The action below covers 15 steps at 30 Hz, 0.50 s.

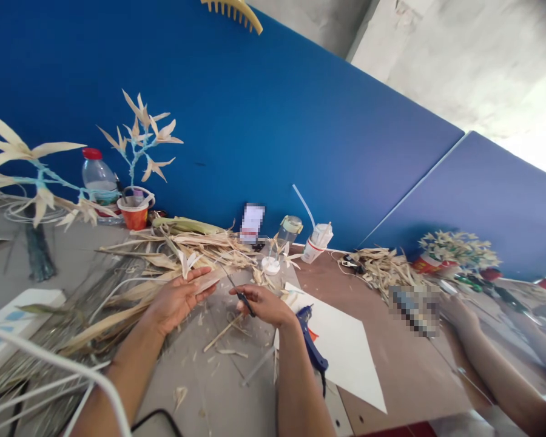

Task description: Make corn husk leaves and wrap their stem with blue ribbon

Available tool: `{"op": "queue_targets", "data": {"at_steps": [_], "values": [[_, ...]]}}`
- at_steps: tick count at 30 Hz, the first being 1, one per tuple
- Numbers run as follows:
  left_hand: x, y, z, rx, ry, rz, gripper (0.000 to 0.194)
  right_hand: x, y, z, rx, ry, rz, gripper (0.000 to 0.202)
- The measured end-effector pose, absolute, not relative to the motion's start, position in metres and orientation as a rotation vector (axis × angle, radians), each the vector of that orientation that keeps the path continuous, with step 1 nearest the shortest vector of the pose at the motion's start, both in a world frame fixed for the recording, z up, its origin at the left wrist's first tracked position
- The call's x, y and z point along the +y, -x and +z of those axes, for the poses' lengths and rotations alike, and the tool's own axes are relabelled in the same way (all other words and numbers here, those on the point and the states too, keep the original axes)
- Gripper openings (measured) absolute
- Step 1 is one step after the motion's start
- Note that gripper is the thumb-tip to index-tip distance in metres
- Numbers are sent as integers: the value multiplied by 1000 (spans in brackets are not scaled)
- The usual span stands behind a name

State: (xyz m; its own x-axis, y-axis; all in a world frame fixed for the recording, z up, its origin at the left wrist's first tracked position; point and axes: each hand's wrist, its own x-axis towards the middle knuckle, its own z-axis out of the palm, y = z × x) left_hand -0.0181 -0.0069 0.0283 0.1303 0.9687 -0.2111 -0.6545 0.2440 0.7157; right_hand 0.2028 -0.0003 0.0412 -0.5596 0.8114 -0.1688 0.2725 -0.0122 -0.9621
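Left hand (181, 297) pinches a pale leaf (205, 281); right hand (269, 304) grips a dark tool (246, 304). Some flowers (164, 133) look done; dry leaves (213, 241) lie loose.

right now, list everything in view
table: 1, grey-brown, foreground
partition: 1, blue, back
toothed clip: 1, yellow, top
husk-flower branches: 2, cream and blue, left
bottle: 1, clear, left
paper cup: 1, red, left
husk piles: 2, tan, centre, right
phone: 1, pale screen, centre
lidded jar: 1, clear, centre
straw cup: 1, white, centre
paper sheet: 1, white, mid-right
glue gun: 1, blue, over sheet
power strip: 1, white, left
cables: several, mostly white, left
flower cluster: 1, cream, right
co-worker's arms: 2, bare, right
husk strip: 1, pale, left grip
slim tool: 1, dark, right grip
left hand: 1, bare, centre
right hand: 1, bare, centre
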Motion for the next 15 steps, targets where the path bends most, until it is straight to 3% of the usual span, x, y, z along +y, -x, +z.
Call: {"op": "queue_targets", "data": {"at_steps": [15], "values": [[-6, 20, 25, 723, -534, 1258, 30, 1, -202, 41, -1825, 1139, 1592, 34]]}}
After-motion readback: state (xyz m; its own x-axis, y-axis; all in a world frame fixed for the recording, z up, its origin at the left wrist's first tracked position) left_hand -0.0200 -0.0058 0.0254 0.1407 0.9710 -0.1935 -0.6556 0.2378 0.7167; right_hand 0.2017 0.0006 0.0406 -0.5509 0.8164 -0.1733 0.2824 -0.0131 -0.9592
